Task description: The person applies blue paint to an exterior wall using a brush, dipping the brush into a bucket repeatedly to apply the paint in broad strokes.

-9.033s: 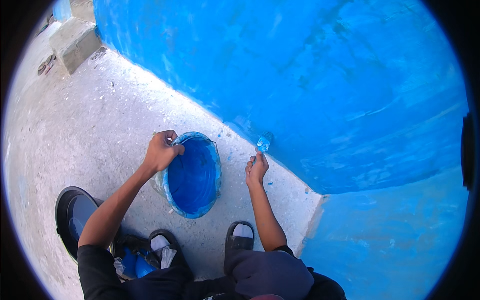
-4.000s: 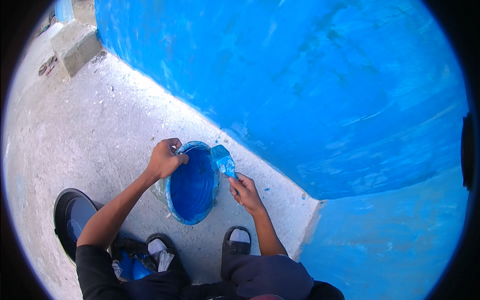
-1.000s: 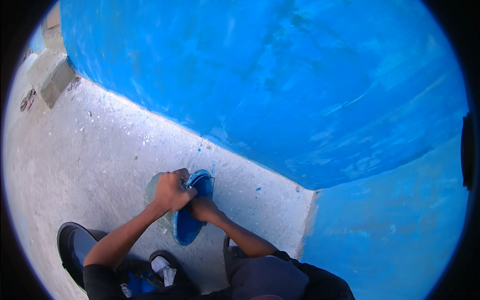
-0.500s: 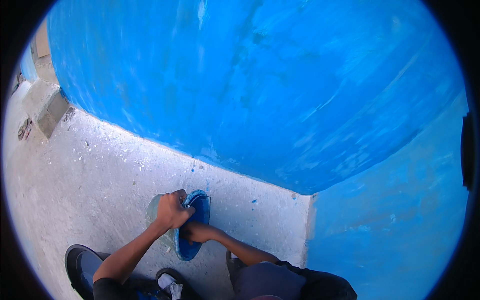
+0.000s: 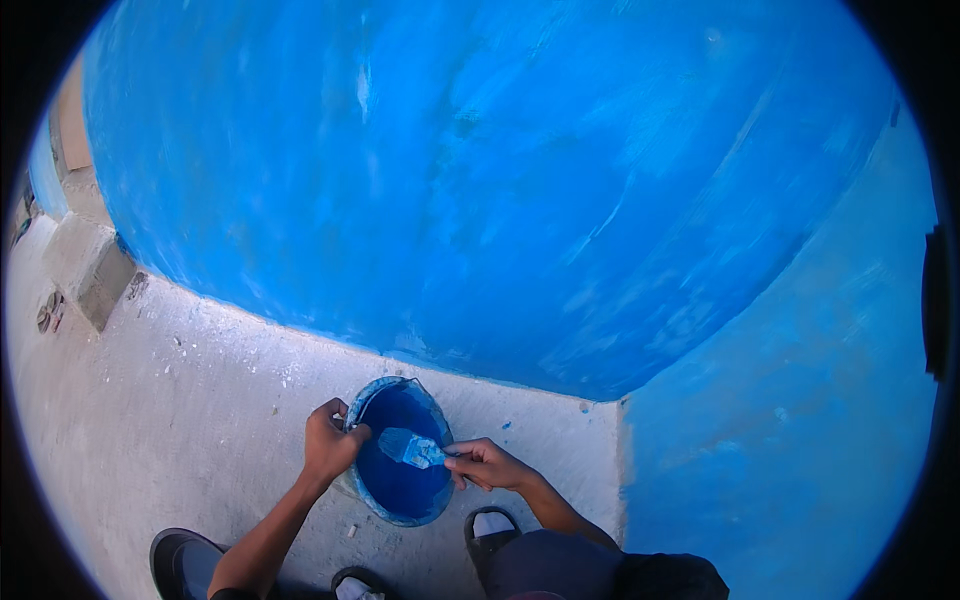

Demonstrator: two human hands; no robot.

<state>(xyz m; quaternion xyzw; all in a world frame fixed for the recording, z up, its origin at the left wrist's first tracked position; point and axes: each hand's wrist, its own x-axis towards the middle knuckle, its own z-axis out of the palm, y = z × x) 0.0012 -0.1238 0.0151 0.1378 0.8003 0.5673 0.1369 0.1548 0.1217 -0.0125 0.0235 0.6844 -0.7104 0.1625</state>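
My left hand (image 5: 335, 440) grips the left rim of a paint bucket (image 5: 435, 402), thumb over the edge. Blue paint coats the bucket's inside and its crusted rim, and a thin wire handle lies along the far side. Pinched between the fingers of my right hand (image 5: 485, 465), at the bucket's right rim, is a paintbrush (image 5: 412, 448). Its wide paint-smeared head points left over the bucket's opening. Whether the bristles touch the paint I cannot tell.
A blue-painted wall (image 5: 400, 200) rises ahead and meets another blue wall (image 5: 740, 470) at a corner on the right. A dark round tub (image 5: 175, 565) sits lower left on the speckled concrete floor (image 5: 200, 420). A concrete block (image 5: 105, 285) juts out farther left.
The bucket has gone from steeply tipped to more upright, its opening now facing me. My right hand has come out from inside it, with the paintbrush now in view.
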